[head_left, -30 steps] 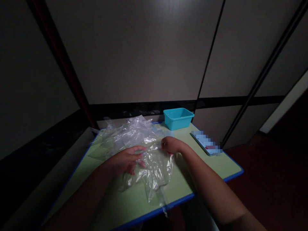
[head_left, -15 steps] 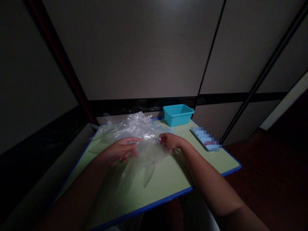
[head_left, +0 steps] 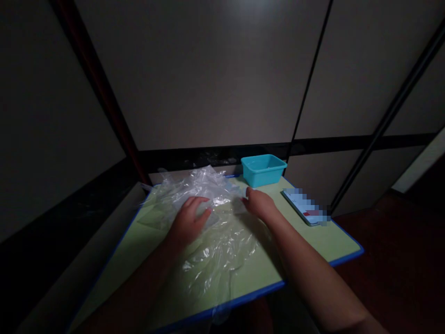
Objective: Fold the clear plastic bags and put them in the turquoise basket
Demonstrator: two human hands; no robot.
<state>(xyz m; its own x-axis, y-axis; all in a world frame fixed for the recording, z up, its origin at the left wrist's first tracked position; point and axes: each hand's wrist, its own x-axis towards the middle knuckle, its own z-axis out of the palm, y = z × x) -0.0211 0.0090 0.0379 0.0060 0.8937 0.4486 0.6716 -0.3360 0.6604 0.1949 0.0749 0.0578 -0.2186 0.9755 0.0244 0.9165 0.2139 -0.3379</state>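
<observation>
A clear plastic bag [head_left: 215, 253] lies spread flat on the green table top [head_left: 306, 241], reaching down to the near blue edge. My left hand [head_left: 189, 220] rests flat on the bag's upper left part, fingers stretched out. At the bag's upper right corner sits my right hand [head_left: 259, 204], fingers curled down onto the plastic. A crumpled heap of more clear bags [head_left: 191, 188] lies just beyond both hands.
A teal plastic tub [head_left: 263, 170] stands at the table's far edge. A flat phone-like thing [head_left: 306, 207] lies at the right side. Grey wall panels rise right behind the table; the floor drops away dark on the right.
The bag was held up loosely between both hands; now it lies spread on the table with both hands pressing down on its far end.
</observation>
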